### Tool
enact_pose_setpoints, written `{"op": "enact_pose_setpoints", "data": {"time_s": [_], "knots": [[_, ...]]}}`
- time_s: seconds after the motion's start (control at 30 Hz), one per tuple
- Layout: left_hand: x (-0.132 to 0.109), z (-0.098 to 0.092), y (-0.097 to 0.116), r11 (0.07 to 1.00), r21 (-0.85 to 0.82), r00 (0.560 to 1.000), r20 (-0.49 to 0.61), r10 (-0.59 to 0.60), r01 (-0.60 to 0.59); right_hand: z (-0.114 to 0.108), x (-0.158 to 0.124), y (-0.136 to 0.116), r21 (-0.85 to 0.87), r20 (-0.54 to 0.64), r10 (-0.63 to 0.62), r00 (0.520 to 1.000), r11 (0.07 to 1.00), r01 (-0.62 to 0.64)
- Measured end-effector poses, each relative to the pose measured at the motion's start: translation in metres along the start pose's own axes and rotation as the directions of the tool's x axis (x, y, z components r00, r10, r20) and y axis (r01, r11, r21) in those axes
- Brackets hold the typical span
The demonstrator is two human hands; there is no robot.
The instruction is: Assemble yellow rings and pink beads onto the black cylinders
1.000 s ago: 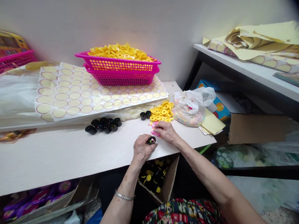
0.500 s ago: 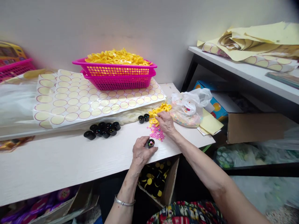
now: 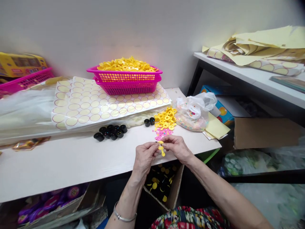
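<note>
2 stacked pink mesh baskets (image 3: pixel 128 88) on glossy sticker sheets (image 3: pixel 85 106); crinkly clear bag (image 3: pixel 193 115) R of yellow ring pile (image 3: pixel 166 118), 2 round black cups (image 3: pixel 147 122) on its L. L hand (image 3: pixel 143 156) & R hand (image 3: pixel 178 148) pinch 1 yellow plastic pc (image 3: pixel 163 153) nr front of table (image 3: pixel 100 162), pink beads (image 3: pixel 164 134) just beyond.

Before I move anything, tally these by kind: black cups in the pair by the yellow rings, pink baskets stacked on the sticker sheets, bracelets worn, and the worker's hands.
Black cups in the pair: 2
Pink baskets in the stack: 2
Bracelets: 1
Hands, left hand and right hand: 2
Total: 7
</note>
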State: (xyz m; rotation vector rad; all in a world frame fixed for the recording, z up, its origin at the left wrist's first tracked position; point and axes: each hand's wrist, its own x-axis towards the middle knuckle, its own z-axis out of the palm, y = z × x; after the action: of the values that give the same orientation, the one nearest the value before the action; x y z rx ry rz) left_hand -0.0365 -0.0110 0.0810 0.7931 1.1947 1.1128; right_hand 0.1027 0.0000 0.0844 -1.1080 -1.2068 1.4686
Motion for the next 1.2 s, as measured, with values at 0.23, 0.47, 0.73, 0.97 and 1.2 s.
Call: {"op": "enact_pose_setpoints", "data": {"time_s": [0.23,0.47,0.73,0.97,1.2], "knots": [[-0.018,0.004,-0.020,0.974,-0.219,0.972,-0.234,0.011,-0.063,0.019,-0.022,0.010,-0.444,0.033,-0.201,0.979,0.875,0.195],[-0.016,0.003,-0.025,0.981,-0.189,0.976,-0.220,0.009,-0.051,0.014,-0.014,0.010,-0.644,0.267,-0.298,0.917,0.653,0.399],[0.011,-0.010,-0.034,0.989,-0.045,0.909,-0.401,0.112,-0.141,0.012,0.014,0.016,-0.785,0.307,-0.218,0.926,0.493,0.376],[0.025,-0.010,-0.039,0.989,0.084,0.947,-0.290,0.140,-0.121,0.010,0.021,0.019,-0.805,0.347,-0.170,0.922,0.450,0.386],[0.030,-0.006,-0.041,0.985,0.102,0.957,-0.241,0.161,-0.140,0.012,0.020,0.013,-0.763,0.312,-0.149,0.938,0.549,0.341]]}}
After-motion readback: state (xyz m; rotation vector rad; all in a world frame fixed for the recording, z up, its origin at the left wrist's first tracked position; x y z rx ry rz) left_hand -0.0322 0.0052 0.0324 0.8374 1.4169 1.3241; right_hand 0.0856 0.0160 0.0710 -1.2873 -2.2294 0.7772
